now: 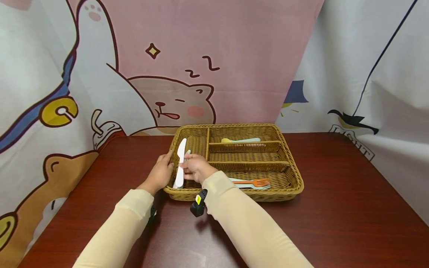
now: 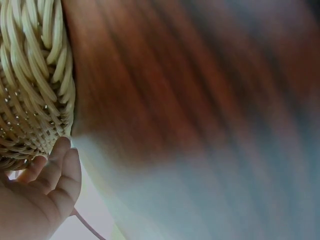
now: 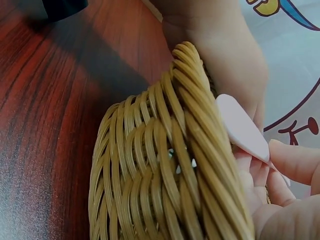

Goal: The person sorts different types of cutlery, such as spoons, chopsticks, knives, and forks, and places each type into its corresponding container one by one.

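In the head view, a white plastic knife (image 1: 179, 175) is pinched by my right hand (image 1: 197, 168) over the left compartment of a woven cutlery basket (image 1: 291, 191). The right wrist view shows thumb and fingers on the white knife (image 3: 240, 125), just inside the basket's rim (image 3: 192, 75). My left hand (image 1: 160, 174) holds the basket's left side, its thumb side at the rim. Seen from the left wrist, several fingers (image 2: 70, 172) lie against the outer weave (image 2: 37, 85). Under the knife, another pale utensil (image 1: 188, 152) shows only in part.
An orange fork (image 1: 256, 182) lies over pale cutlery in the front right compartment. At the back compartment rests a pale green utensil with a yellow end (image 1: 241, 140). The basket stands on a dark red wooden table (image 1: 342, 201), before a printed cloth (image 1: 254, 56).
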Tool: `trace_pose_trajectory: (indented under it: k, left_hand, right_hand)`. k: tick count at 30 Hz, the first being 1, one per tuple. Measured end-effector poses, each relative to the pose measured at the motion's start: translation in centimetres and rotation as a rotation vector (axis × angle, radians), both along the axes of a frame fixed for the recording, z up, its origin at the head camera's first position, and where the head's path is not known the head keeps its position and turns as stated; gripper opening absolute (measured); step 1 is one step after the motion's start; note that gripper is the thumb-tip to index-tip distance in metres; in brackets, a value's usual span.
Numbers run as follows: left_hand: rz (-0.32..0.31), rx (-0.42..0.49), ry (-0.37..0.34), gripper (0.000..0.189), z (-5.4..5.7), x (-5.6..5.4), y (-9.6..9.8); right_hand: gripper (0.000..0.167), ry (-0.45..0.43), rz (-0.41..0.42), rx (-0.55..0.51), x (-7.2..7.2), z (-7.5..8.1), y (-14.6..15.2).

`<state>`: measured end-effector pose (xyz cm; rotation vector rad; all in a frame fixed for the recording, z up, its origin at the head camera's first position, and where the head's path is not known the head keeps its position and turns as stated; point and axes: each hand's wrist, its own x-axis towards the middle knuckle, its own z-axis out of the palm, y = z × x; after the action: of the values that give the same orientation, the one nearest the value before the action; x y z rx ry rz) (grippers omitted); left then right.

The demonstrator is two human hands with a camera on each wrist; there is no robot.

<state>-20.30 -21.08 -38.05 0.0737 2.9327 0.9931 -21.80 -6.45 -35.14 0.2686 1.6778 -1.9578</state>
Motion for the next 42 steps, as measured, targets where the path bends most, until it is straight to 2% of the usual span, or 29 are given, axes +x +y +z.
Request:
trace_pose_trajectory:
  k: [16, 22, 30, 36, 42]
  left_hand:
    - [0.007, 0.003, -0.011, 0.056, -0.1, -0.1, -0.1]
    - [0.01, 0.01, -0.02, 0.056, -0.1, 0.0, -0.1]
    - [-0.002, -0.005, 0.001, 0.055, -0.2, -0.1, 0.0]
    - [-0.007, -0.01, 0.0, 0.055, -0.2, -0.1, 0.1]
    - [-0.005, -0.012, -0.004, 0.055, -0.1, 0.0, 0.0]
  right_hand:
    - [0.036, 0.011, -0.076, 0.048, 0.1, -0.6, -0.9]
    - [0.041, 0.016, -0.057, 0.052, 0.2, -0.6, -0.9]
    - [0.049, 0.025, -0.037, 0.025, 0.2, -0.6, -0.7]
    - [0.045, 0.04, -0.009, 0.039, 0.4, 0.0, -0.2]
    - [0.042, 0.106, -0.019, 0.045, 0.4, 1.8, 1.4]
